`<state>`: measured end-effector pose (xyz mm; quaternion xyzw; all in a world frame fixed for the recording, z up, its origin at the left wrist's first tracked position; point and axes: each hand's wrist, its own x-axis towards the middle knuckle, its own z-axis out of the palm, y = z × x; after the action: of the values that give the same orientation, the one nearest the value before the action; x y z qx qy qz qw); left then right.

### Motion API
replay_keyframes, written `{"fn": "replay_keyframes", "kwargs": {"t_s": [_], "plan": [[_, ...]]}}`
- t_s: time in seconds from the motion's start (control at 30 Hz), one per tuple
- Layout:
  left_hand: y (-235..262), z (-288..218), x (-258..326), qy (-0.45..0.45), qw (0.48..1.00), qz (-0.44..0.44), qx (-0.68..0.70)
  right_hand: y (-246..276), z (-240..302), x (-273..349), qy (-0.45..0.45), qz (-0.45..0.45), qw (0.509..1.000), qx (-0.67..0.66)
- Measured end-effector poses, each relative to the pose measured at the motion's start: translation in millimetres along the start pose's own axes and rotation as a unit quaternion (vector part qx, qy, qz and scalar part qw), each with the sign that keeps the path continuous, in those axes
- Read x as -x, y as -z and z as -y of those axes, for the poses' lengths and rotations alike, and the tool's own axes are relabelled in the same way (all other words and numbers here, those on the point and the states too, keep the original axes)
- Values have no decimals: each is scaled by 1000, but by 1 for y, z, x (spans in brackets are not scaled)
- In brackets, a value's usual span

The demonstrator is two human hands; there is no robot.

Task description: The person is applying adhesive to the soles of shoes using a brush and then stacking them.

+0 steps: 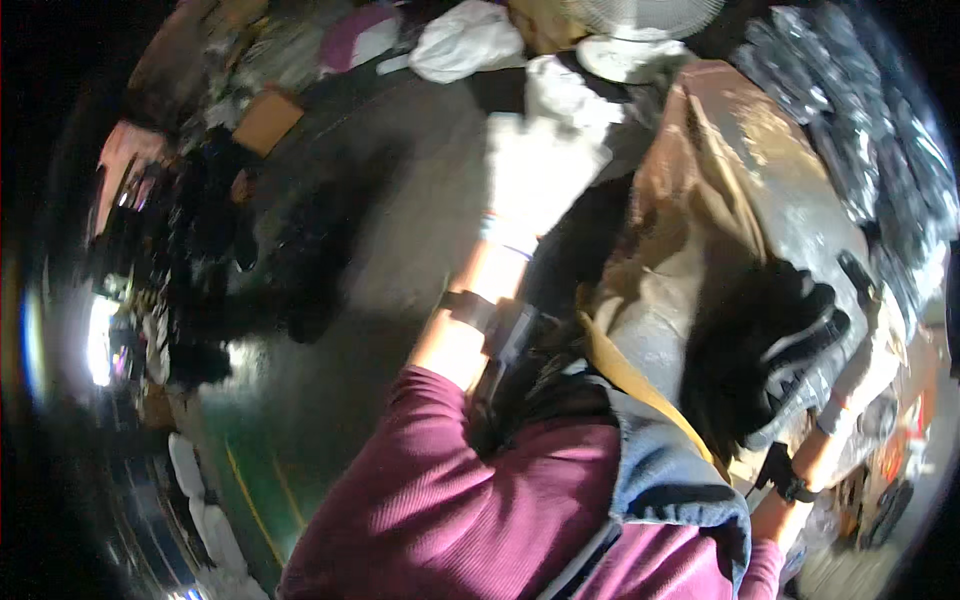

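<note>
My left hand (pixel 540 175), in a white glove, is stretched out ahead, blurred and overexposed, so its fingers are hard to make out. Right beside its fingertips is a crumpled white piece of cloth or plastic (pixel 570 95); whether they touch I cannot tell. At the right, my right hand (pixel 872 355), in a pale glove, is closed, with a short dark narrow thing (pixel 855 275) sticking up at its fingers. Between my arms stands a large, dirty brown and grey sack (pixel 655 270). A black hand-like shape (pixel 740 350) against it looks like a shadow.
A fan (pixel 640 25) is at the top, with a white bundle (pixel 465 42) to its left. Shiny dark plastic bags (pixel 850 110) are piled at the upper right. A brown cardboard piece (pixel 268 122) lies at the upper left, and yellow lines (pixel 245 490) mark the green floor.
</note>
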<state>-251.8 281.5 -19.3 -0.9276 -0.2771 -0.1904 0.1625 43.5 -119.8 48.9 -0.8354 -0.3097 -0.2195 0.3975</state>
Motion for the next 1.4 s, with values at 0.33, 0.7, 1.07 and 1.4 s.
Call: {"fn": "replay_keyframes", "kwargs": {"t_s": [0.33, 0.7, 1.07, 1.4], "plan": [[-82, -264, -34, -65, 568, 458, 681, 59, -120, 11, -42, -155, 981, 109], [-79, -263, -21, -40, 450, 471, 758, 119, -226, 55, 50, -82, 883, 458], [-69, -230, -44, 20, 442, 480, 758, 97, -220, 35, -190, -90, 965, 154], [-104, -271, -31, 141, 347, 465, 802, 86, -303, 30, -74, 40, 859, 506]]}}
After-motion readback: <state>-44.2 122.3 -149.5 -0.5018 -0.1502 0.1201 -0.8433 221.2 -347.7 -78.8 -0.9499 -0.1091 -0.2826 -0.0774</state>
